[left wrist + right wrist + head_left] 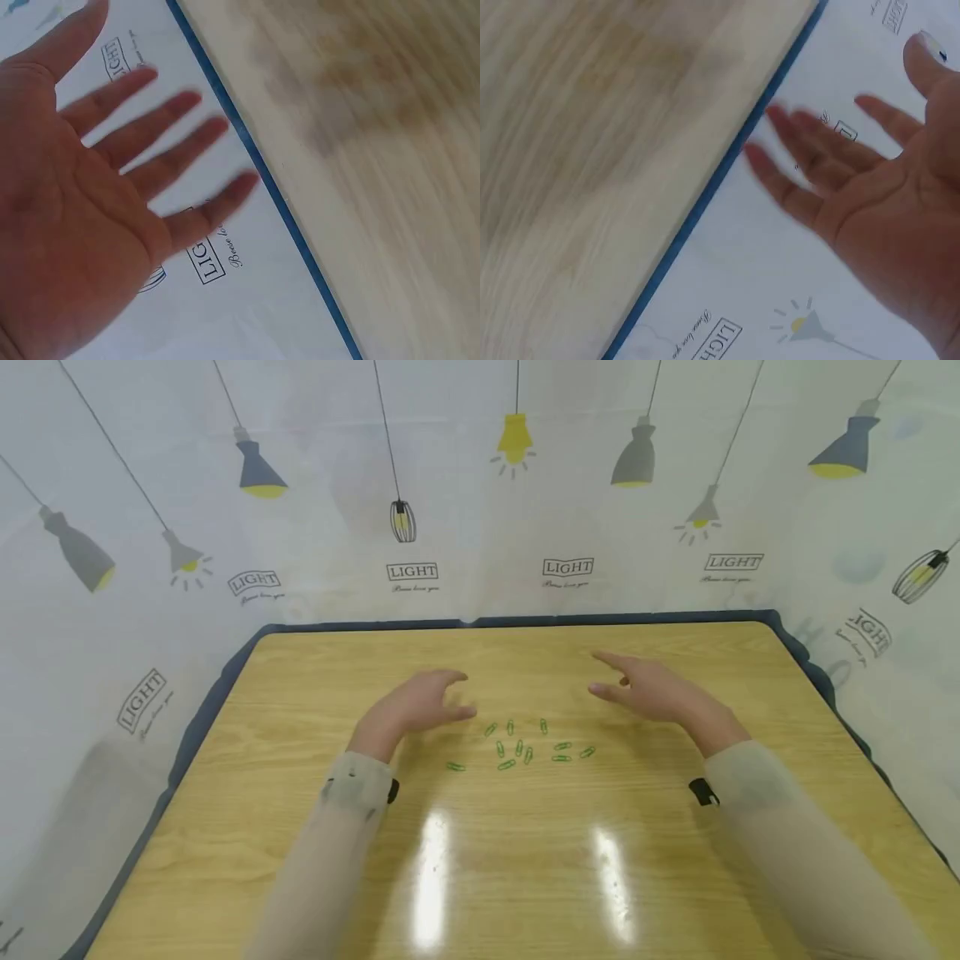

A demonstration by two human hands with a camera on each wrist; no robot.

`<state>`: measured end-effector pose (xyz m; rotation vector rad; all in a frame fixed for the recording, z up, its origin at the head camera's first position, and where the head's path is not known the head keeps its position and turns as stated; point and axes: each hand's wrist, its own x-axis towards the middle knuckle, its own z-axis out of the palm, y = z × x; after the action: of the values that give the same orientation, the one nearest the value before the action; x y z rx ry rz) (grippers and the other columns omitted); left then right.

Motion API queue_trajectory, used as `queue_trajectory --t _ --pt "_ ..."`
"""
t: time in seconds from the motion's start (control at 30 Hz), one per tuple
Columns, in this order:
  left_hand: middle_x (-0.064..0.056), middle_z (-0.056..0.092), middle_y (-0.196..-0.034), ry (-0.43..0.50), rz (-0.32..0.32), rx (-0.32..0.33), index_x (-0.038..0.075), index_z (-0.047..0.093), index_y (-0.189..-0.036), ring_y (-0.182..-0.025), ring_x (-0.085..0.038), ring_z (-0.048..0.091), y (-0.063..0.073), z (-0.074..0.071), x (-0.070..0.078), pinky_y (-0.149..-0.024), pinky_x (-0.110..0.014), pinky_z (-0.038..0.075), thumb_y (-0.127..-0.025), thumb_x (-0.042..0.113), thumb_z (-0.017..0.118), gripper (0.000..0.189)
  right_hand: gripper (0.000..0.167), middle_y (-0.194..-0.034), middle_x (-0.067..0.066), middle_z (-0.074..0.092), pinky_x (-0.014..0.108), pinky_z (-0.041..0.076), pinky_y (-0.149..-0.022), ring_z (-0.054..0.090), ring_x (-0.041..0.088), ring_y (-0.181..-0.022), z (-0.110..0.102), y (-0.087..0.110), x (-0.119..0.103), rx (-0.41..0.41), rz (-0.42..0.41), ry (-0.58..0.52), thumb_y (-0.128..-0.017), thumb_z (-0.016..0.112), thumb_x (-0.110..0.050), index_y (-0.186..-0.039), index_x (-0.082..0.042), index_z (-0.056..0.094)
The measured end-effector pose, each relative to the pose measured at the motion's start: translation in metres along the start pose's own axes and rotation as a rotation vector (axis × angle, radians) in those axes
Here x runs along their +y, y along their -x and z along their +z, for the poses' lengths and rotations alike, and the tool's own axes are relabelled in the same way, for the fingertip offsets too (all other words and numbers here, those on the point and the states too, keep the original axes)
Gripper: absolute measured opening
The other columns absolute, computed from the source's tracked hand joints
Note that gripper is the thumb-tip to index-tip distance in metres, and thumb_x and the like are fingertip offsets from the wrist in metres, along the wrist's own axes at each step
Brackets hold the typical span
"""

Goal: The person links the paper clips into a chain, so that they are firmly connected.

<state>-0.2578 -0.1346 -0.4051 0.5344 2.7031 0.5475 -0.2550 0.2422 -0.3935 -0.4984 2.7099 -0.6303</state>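
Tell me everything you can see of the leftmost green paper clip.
The paper clip is a small green loop, wire-like in look, its bends too fine to make out. It lies flat on the wood-grained table, apart from the other clips, its length running roughly left to right in the head view. Only the table appears to touch it; neither wrist view shows it.

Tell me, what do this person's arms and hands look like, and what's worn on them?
The left sleeve and right sleeve are long and pale beige; the left has a few small dark marks near its cuff. A small black piece shows at the left wrist and another at the right. The left hand and right hand wear no gloves.
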Motion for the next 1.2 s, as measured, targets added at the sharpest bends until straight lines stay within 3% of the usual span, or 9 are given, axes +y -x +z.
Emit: queue_trajectory --t 0.07,0.17,0.27,0.37,0.6,0.87,1.2 --pt "-0.011 0.058 -0.156 0.061 0.049 -0.059 0.012 0.056 -0.153 -0.146 -0.034 0.054 0.004 0.003 -0.001 -0.122 -0.054 0.045 -0.103 0.040 0.071 0.059 0.069 -0.153 0.025 0.057 0.063 0.051 -0.110 0.063 0.047 -0.134 0.005 0.002 0.000 -0.039 -0.053 -0.013 -0.109 0.057 -0.048 -0.166 -0.015 0.037" --pt "-0.006 0.072 -0.133 0.108 0.105 -0.130 0.013 0.071 -0.135 -0.124 -0.026 0.066 0.011 0.009 -0.007 -0.107 -0.045 0.056 -0.101 0.025 0.075 0.036 0.052 -0.132 0.015 0.072 0.053 0.058 -0.101 0.071 0.035 -0.122 0.015 0.005 0.003 -0.108 -0.113 -0.067 -0.108 0.065 -0.034 -0.154 -0.013 0.055" --pt "0.001 0.076 -0.115 0.124 0.144 -0.181 0.016 0.077 -0.118 -0.105 -0.017 0.067 0.016 0.017 -0.017 -0.095 -0.037 0.058 -0.099 0.020 0.077 0.019 0.034 -0.114 0.004 0.075 0.042 0.059 -0.093 0.072 0.023 -0.109 0.026 0.005 0.007 -0.149 -0.147 -0.114 -0.105 0.069 -0.022 -0.138 -0.012 0.069" --pt "0.005 0.075 -0.106 0.137 0.168 -0.211 0.020 0.078 -0.108 -0.096 -0.012 0.066 0.020 0.024 -0.027 -0.089 -0.033 0.057 -0.098 0.020 0.079 0.010 0.022 -0.106 0.000 0.074 0.034 0.057 -0.087 0.069 0.015 -0.100 0.038 0.004 0.013 -0.171 -0.168 -0.133 -0.103 0.073 -0.018 -0.124 -0.014 0.075" --pt "0.006 0.074 -0.102 0.167 0.189 -0.213 0.022 0.077 -0.102 -0.094 -0.011 0.064 0.023 0.032 -0.035 -0.088 -0.032 0.056 -0.097 0.023 0.081 0.007 0.013 -0.104 -0.003 0.075 0.030 0.056 -0.082 0.065 0.013 -0.093 0.053 0.004 0.023 -0.181 -0.175 -0.157 -0.099 0.078 -0.020 -0.112 -0.019 0.078" --pt "0.003 0.073 -0.098 0.143 0.204 -0.195 0.017 0.075 -0.097 -0.091 -0.011 0.064 0.022 0.037 -0.028 -0.087 -0.032 0.057 -0.097 0.017 0.079 0.005 0.005 -0.095 -0.002 0.072 0.027 0.054 -0.075 0.062 0.012 -0.086 0.057 0.008 0.017 -0.156 -0.182 -0.144 -0.098 0.078 -0.016 -0.102 -0.013 0.075" --pt "0.003 0.071 -0.095 0.072 0.183 -0.180 0.018 0.074 -0.089 -0.087 -0.012 0.063 0.023 0.037 -0.021 -0.085 -0.033 0.056 -0.098 0.013 0.076 0.011 0.006 -0.094 -0.003 0.070 0.028 0.053 -0.078 0.061 0.011 -0.086 0.055 0.006 0.014 -0.163 -0.184 -0.106 -0.101 0.075 -0.016 -0.096 -0.016 0.071"
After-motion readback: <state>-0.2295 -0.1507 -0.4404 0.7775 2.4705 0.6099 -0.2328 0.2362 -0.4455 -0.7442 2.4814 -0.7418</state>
